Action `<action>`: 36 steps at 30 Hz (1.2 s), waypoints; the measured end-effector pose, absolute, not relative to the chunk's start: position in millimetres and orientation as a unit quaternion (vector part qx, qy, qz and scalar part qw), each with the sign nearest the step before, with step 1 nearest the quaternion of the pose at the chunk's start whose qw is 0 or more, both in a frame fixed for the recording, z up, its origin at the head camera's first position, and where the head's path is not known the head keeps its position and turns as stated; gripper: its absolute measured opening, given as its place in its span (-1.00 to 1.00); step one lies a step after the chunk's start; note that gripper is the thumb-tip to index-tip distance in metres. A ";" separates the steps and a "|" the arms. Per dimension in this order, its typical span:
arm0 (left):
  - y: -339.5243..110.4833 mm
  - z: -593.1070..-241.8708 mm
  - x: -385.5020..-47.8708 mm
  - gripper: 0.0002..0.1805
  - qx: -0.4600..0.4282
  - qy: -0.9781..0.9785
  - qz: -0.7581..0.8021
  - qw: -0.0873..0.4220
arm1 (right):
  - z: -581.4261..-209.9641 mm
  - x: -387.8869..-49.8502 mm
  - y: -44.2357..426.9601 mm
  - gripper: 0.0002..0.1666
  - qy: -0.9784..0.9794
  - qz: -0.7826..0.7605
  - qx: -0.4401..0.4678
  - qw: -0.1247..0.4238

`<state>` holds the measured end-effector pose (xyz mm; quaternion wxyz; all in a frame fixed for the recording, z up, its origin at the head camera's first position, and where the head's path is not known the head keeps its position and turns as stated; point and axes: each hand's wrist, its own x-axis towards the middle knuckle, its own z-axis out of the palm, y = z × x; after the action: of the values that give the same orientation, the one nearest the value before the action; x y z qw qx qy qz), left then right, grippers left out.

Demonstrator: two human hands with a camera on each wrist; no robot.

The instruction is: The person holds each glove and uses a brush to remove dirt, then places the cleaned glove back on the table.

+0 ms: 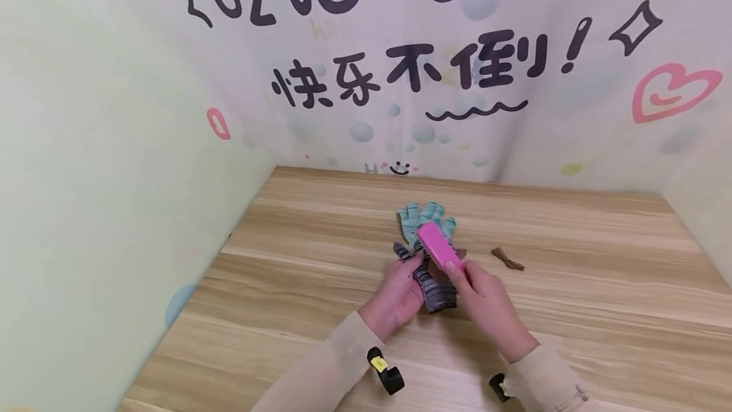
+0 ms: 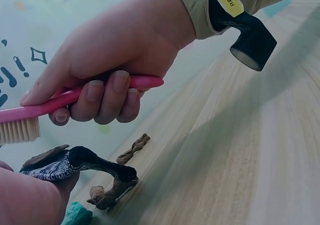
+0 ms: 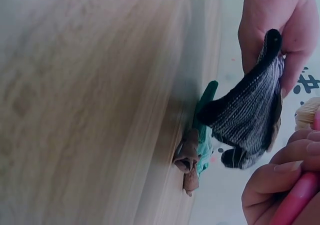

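My left hand (image 1: 397, 294) holds a dark grey striped knit glove (image 1: 439, 294), thumb on top, raised off the table. A flat brown patch (image 2: 46, 156) lies on the glove's upper side. My right hand (image 1: 488, 297) grips a pink brush (image 1: 436, 245) by its handle, thumb along the back. In the left wrist view its pale bristles (image 2: 19, 131) point down, with a gap above the glove. Behind the grey glove lies a teal striped glove (image 1: 410, 224) on the table, partly covered in the head view.
A twisted brown strip (image 1: 508, 259) lies on the wooden table (image 1: 600, 291) right of the gloves. Another crumpled brown piece (image 3: 187, 152) rests beside the teal glove. A printed cloth wall (image 1: 366, 132) stands behind the table, and a pale wall (image 1: 114, 177) at the left.
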<state>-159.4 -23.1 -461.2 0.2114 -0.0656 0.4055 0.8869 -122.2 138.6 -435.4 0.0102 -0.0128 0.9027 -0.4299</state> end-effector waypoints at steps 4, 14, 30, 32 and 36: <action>-22.4 -460.8 -158.6 -0.54 -0.069 0.413 0.883 0.214 | -436.5 -122.1 136.0 -0.39 0.906 -0.422 -0.011 0.018; -22.6 -459.1 -160.7 -0.52 -0.078 0.407 0.888 0.202 | -440.9 -121.5 139.4 -0.34 0.911 -0.410 -0.009 0.035; -20.4 -462.2 -159.2 -0.50 -0.069 0.420 0.885 0.191 | -440.3 -122.8 139.3 -0.33 0.905 -0.425 0.004 0.036; -20.4 -463.4 -160.7 -0.51 -0.078 0.414 0.887 0.188 | -440.6 -121.6 138.3 -0.34 0.901 -0.433 0.003 0.034; -19.0 -465.0 -163.4 -0.49 -0.072 0.386 0.898 0.197 | -442.9 -119.9 134.8 -0.35 0.898 -0.439 -0.010 0.039</action>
<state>-163.4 -19.0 -465.0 0.1969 -0.0720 0.3859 0.8984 -119.9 134.8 -442.9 0.0386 -0.0098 0.8977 -0.4389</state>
